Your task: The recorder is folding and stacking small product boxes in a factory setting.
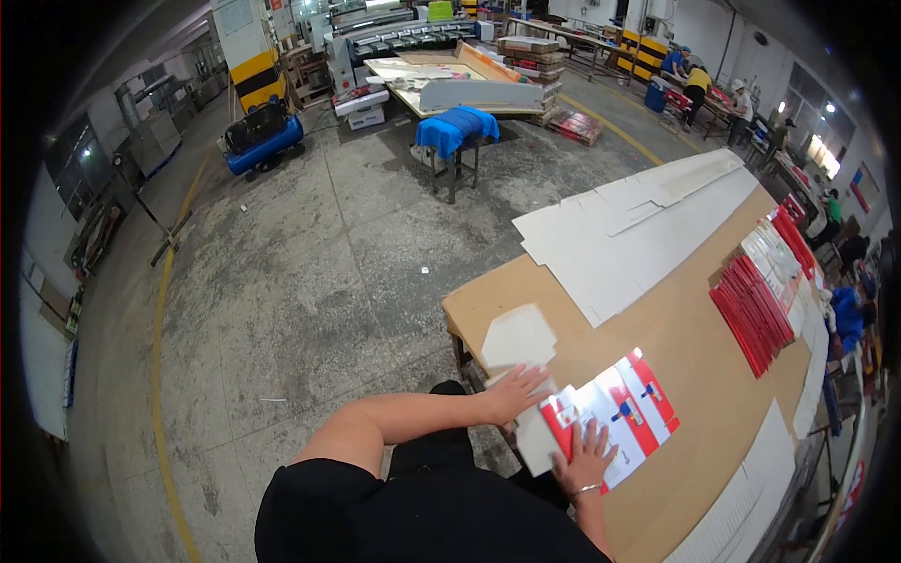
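A red and white printed cardboard sheet [631, 399] lies flat on the brown table near its front edge. My right hand [588, 460] rests on its lower left part, fingers spread, a bracelet at the wrist. Beside the sheet's left edge, my left hand [515, 394] lies with fingers stretched over a pale cardboard piece [536, 441]. Part of that piece is hidden under my hand and the printed sheet. Just beyond my left hand is a second pale cardboard piece [519, 337], cut with angled corners.
Large white cardboard sheets [610, 239] cover the table's far end. A stack of red-edged printed cardboard [751, 314] stands at the right, with more white sheets [741, 497] nearer. A stool draped in blue cloth [455, 129] and a blue air compressor [263, 141] stand beyond; several people work far right.
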